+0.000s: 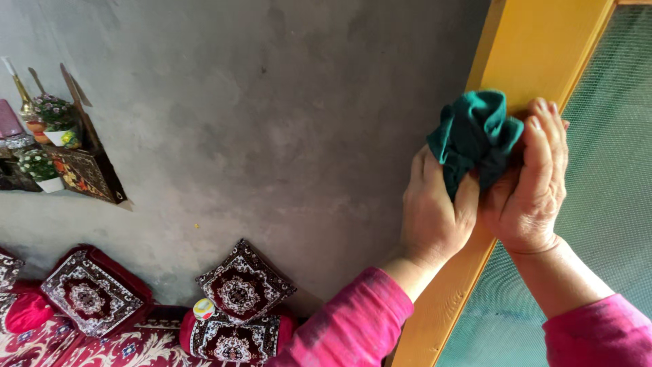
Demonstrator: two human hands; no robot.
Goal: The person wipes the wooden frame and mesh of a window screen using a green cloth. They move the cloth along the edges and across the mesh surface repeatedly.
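Grey plaster wall point(272, 136) fills most of the view, bare and mottled. Along its right edge runs a yellow wooden frame point(536, 47), and inside the frame sits a pane of green patterned glass point(611, 204). At the bottom left corner lie dark red patterned cushions point(244, 285), one propped against the wall on a bolster. High on the wall's left edge hangs a small wooden shelf point(88, 173) that holds white pots of tiny flowers point(37, 166) and a bottle or two; what else is in it I cannot tell.

Both hands meet on the frame, in pink sleeves point(353, 326). A bunched green cloth point(475, 132) is pressed against the yellow wood. The left hand point(431, 211) grips its lower part, fingers curled shut around the folds. The right hand point(533, 183) lies against the cloth's right side, fingers point(543, 136) pressed together and bent over it.
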